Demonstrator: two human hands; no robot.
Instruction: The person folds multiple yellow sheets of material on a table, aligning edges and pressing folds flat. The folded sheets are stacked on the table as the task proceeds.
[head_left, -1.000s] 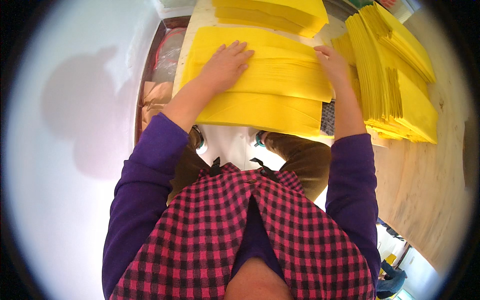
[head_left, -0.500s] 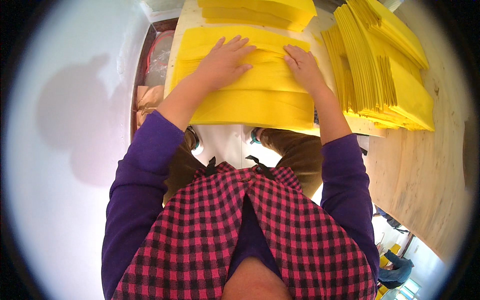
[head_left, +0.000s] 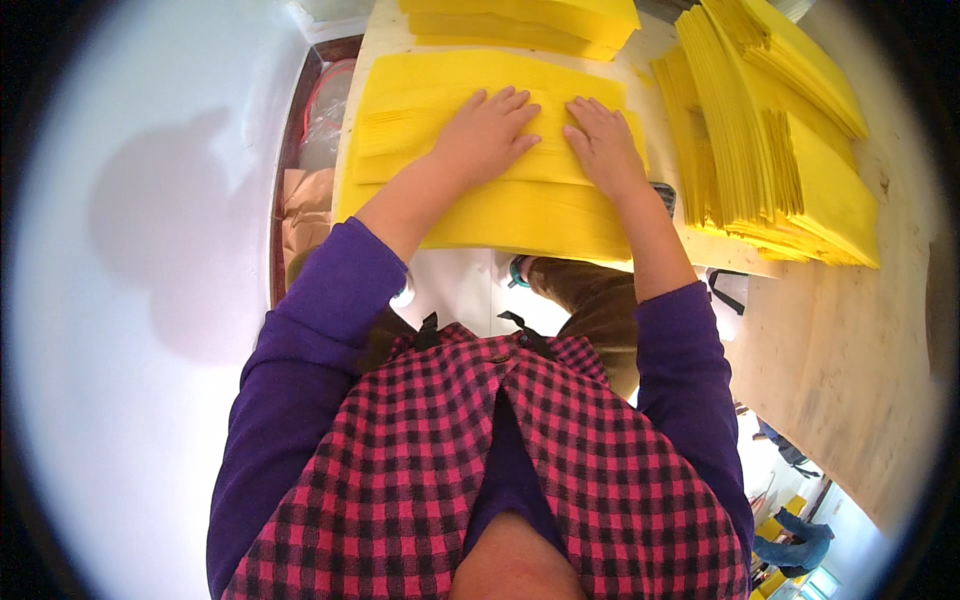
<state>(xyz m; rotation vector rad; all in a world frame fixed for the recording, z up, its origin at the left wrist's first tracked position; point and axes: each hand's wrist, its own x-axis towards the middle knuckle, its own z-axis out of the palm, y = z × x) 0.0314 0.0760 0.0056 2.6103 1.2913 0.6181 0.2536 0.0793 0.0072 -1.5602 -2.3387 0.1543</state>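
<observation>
A yellow sheet of soft, fabric-like material lies folded in layers on the wooden table, its near edge along the table's front. My left hand rests palm down on its middle, fingers stretched out toward the far side. To the right, my right hand also lies flat on the yellow layers, fingers a little apart. The two hands are close together but not touching. Neither hand grips anything. Several fold edges show left of my left hand.
Behind the sheet is another yellow folded stack. Many folded yellow pieces lean in a pile at the right. A dark object lies beside my right wrist. Brown paper sits left of the table. Another person is at lower right.
My left hand has slid right across the yellow sheet, closer to my right hand. The right hand has moved slightly nearer to me. The creased layers beneath look flatter.
</observation>
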